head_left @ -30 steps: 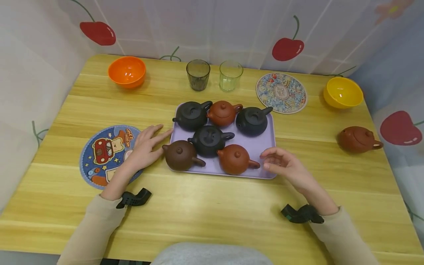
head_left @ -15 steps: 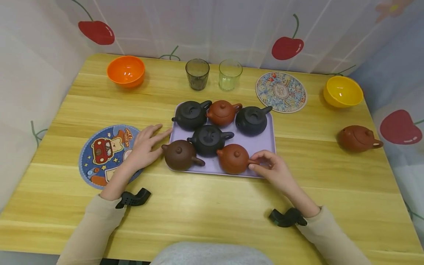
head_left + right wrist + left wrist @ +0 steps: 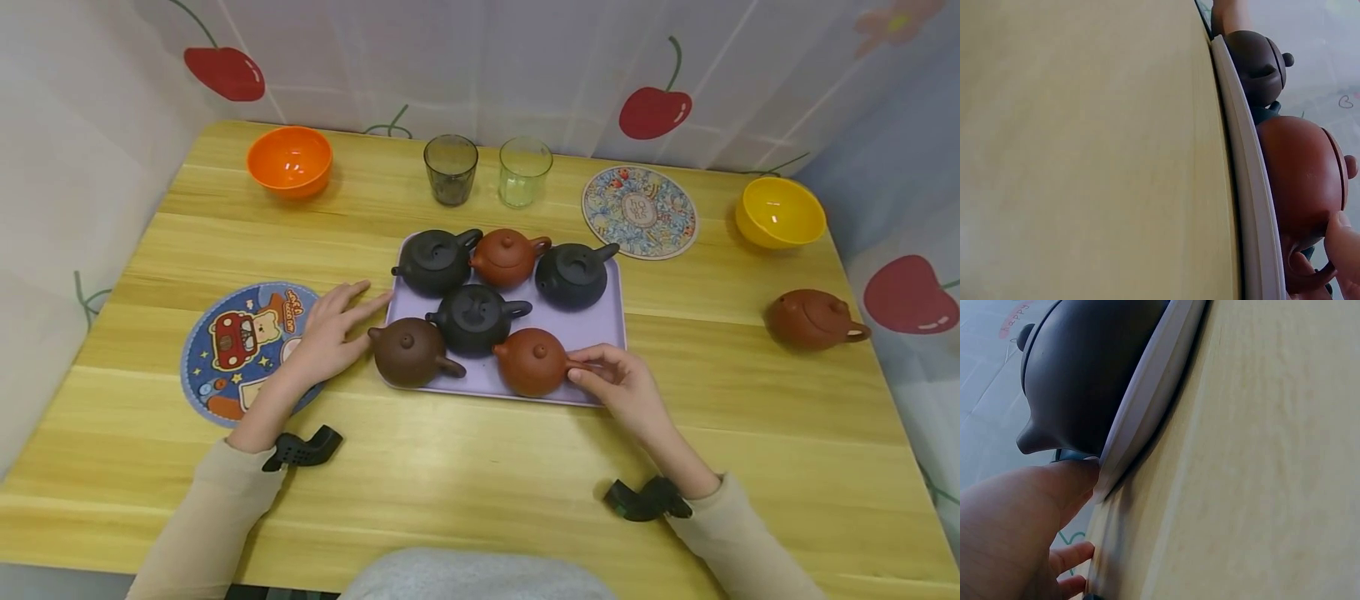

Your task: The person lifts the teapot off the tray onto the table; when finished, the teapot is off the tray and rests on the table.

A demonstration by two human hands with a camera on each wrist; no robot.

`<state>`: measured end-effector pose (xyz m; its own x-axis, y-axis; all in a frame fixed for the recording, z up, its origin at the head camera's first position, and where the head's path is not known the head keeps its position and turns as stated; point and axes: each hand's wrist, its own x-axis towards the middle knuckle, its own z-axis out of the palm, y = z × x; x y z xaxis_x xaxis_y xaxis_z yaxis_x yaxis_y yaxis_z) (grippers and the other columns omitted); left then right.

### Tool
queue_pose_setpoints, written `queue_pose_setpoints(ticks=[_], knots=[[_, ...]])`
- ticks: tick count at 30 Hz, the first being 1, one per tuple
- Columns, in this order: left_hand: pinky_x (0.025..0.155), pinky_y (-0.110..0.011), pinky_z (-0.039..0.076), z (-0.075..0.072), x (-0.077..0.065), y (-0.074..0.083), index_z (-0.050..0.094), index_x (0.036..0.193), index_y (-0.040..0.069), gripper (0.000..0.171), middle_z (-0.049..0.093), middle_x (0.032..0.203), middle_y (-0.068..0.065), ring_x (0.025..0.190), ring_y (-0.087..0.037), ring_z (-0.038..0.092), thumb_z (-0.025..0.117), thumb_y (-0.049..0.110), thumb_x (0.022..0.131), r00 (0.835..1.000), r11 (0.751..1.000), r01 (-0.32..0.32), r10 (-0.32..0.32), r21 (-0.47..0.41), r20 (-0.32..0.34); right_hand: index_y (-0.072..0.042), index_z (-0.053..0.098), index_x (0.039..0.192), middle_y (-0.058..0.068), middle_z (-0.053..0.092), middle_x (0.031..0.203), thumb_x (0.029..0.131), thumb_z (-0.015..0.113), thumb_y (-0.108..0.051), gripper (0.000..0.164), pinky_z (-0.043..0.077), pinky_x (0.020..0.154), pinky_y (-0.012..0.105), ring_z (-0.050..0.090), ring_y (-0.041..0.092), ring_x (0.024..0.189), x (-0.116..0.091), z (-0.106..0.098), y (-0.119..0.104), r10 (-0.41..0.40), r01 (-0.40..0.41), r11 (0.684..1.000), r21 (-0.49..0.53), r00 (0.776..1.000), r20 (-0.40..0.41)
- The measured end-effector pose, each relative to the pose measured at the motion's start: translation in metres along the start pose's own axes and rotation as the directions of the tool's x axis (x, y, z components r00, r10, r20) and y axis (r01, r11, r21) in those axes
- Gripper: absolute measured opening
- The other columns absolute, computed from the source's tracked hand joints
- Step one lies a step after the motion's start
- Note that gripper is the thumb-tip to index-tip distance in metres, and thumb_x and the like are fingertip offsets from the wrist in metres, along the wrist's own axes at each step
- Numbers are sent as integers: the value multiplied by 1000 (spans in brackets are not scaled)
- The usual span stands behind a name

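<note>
A reddish-orange teapot [image 3: 528,367] stands at the front of a lilac tray [image 3: 577,333], its handle pointing right. My right hand [image 3: 626,385] pinches that handle between thumb and fingers; the right wrist view shows the thumb [image 3: 1342,240] high on the handle near the body. At the tray's left end, my left hand [image 3: 324,337] lies with fingers spread, fingertips right at the rim and close to a dark brown teapot [image 3: 405,357]. Also on the tray are black teapots [image 3: 472,321] and a smaller red teapot [image 3: 504,260].
Another reddish-brown teapot [image 3: 813,320] sits on the table's right side, below a yellow bowl [image 3: 780,215]. Along the back are an orange bowl [image 3: 291,167], a grey glass [image 3: 452,175], a green glass [image 3: 523,175] and a patterned round mat [image 3: 639,237]. A blue mat [image 3: 225,375] lies partly under my left forearm.
My right hand has moved left from the tray's right end and taken hold of the reddish-orange teapot's handle. The left hand has stayed in place.
</note>
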<state>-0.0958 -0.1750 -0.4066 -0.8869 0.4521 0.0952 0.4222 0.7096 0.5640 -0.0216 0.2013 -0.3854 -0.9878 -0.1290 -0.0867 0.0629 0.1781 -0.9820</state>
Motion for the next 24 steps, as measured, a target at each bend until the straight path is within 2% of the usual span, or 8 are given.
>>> queue_pose_setpoints(ticks=[6,11,14,17,20,24], knots=[[94,-58,6,0,0,0,41,131,21,49,26,136,-19,124,-39,13,51,19,83,1000,1000,1,-1,1,1,11,56,94,5,64,93,78,60,-1,21,46,73,22,60,11,85,1,1,3,-3,3,1000,7,1000,-19],[94,-58,6,0,0,0,42,131,20,49,27,135,-19,124,-40,14,51,19,83,1000,1000,-1,1,-1,1,11,56,92,-1,64,90,78,59,1,18,46,72,20,59,8,85,1,-1,3,-14,14,1000,9,999,-47],[94,-58,6,1,1,0,42,130,20,49,27,135,-19,124,-40,14,50,19,83,1000,1000,-2,2,-1,2,10,57,92,-2,64,89,78,59,0,16,46,72,19,59,8,84,0,-8,3,-25,30,998,55,997,-74],[94,-58,7,1,1,0,42,131,20,49,27,135,-19,124,-40,14,50,19,83,1000,1000,0,0,-3,4,7,58,93,3,64,90,79,61,-6,19,47,71,22,60,11,83,2,-27,17,-56,71,989,128,992,-114],[93,-59,6,1,1,1,41,131,20,49,26,136,-19,124,-40,13,50,19,83,1000,1000,2,-2,-5,7,7,56,100,12,62,95,80,61,-10,26,48,71,26,60,18,85,5,-57,37,-85,121,973,194,979,-184],[93,-59,6,0,0,0,41,131,20,49,26,135,-19,124,-40,13,49,18,83,1000,1000,2,-2,-7,4,14,50,107,23,58,101,80,58,-2,32,47,73,34,58,30,89,8,-106,53,-82,185,936,298,941,-327]])
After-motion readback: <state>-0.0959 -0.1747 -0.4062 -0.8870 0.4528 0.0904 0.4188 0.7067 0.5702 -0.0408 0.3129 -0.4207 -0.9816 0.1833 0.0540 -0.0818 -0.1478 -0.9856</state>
